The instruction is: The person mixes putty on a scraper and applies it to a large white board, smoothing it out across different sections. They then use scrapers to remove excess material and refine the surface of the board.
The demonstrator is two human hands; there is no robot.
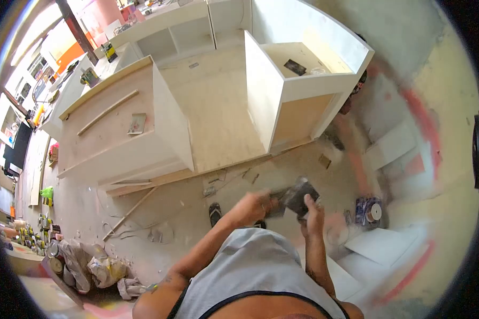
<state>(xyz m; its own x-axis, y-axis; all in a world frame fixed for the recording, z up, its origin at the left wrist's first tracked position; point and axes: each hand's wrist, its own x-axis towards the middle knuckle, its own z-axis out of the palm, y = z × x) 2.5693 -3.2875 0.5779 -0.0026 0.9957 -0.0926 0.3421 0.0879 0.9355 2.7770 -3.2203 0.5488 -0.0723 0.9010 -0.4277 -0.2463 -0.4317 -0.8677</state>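
Note:
My right hand [313,215] grips a dark, flat, rectangular plate [299,194], smeared pale on its face, with the thumb pressed over it. Close beside it, my left hand [253,208] is closed and blurred by motion. A dark flat blade like a scraper [277,202] reaches from its fingers toward the plate and partly overlaps it in this view. Both hands are in front of my grey tank top [261,260], above the dusty floor. Under the left hand, a dark sandal [214,214] shows on my foot.
Ahead stands a white cabinet unit [264,90] with a dark pad on its shelf. Left of it, a panel [112,119] carries a thin strip and a sandpaper piece. Wood scraps, a stick [130,212] and wire lie on the floor. Crumpled bags [106,270] and cans sit lower left; white sheets [383,245] lie right.

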